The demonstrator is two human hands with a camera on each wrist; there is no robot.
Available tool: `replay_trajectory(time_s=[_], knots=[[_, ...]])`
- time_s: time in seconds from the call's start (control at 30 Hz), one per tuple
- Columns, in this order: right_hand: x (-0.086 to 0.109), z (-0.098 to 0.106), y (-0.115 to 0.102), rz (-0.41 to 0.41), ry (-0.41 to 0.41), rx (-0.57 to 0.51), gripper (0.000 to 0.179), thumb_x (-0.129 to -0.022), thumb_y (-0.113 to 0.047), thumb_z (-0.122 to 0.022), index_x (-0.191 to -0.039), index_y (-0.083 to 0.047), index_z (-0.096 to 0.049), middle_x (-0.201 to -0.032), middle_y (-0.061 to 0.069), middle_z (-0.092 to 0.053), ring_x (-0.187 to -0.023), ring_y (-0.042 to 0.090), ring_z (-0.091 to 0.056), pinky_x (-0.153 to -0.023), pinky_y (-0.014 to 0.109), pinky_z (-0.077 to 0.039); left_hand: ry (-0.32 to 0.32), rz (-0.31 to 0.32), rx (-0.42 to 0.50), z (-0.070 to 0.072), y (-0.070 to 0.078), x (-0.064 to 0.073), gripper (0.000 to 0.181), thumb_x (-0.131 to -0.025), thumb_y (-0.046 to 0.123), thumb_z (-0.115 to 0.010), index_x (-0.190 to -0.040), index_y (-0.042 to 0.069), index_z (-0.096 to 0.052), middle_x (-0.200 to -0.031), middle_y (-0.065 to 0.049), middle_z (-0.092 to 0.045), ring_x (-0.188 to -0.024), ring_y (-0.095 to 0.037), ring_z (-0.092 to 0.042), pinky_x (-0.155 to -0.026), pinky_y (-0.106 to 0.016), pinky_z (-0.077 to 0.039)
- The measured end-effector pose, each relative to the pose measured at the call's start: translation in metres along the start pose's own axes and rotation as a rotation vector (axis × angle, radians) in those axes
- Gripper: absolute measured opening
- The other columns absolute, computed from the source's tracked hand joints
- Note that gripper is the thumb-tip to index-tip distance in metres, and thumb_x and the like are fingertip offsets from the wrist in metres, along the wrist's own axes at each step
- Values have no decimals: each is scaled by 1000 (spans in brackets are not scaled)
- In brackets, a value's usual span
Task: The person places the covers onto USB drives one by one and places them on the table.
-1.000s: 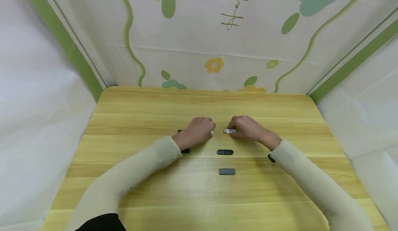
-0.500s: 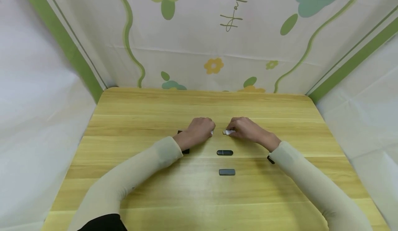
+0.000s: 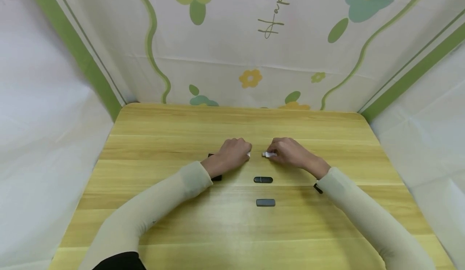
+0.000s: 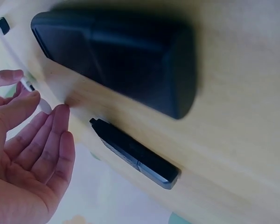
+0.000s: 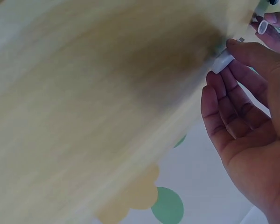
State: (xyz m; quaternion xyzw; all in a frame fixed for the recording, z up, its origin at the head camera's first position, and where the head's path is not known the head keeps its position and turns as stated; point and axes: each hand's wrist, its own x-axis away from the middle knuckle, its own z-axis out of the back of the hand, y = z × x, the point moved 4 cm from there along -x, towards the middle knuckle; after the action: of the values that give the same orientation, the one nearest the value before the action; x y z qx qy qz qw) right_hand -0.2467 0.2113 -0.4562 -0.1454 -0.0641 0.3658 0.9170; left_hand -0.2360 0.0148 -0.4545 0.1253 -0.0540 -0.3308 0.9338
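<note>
Over the far middle of the table, my left hand pinches a small white cap between thumb and fingers. The cap's open end shows in the right wrist view. Facing it across a short gap, my right hand grips a white USB stick. Its bare metal plug points towards the cap; the two pieces are apart. In the right wrist view the stick's rounded white body sits between thumb and fingers, while the other fingers are loosely bent.
A black USB stick and a grey USB stick lie on the wooden table, nearer the body. Beside my left wrist are a dark box-like object and a slim black stick. A patterned cloth hangs behind.
Both hands stay nearly where they were, still holding the cap and the white USB stick apart. The whole head view has shifted slightly downward.
</note>
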Motion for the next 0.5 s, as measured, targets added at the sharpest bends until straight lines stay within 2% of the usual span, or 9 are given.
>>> replay_trajectory(time_s=[0.2, 0.5], knots=[[-1, 8, -5, 38, 33, 7, 15, -90, -10, -86, -102, -3, -81, -96, 5, -73, -83, 14, -70, -72, 32, -59, 28, 4, 8, 2, -2, -1, 17, -101, 9, -64, -85, 12, -69, -71, 1, -61, -60, -11, -43, -53, -27, -40], [-4, 15, -17, 69, 28, 27, 16, -90, -10, -85, -104, -4, -81, -97, 4, -72, -85, 16, -70, -73, 33, -59, 37, -2, 22, 7, 3, -2, 17, -102, 15, -67, -86, 12, -70, -72, 1, -62, -58, -10, -44, -51, -26, -38]])
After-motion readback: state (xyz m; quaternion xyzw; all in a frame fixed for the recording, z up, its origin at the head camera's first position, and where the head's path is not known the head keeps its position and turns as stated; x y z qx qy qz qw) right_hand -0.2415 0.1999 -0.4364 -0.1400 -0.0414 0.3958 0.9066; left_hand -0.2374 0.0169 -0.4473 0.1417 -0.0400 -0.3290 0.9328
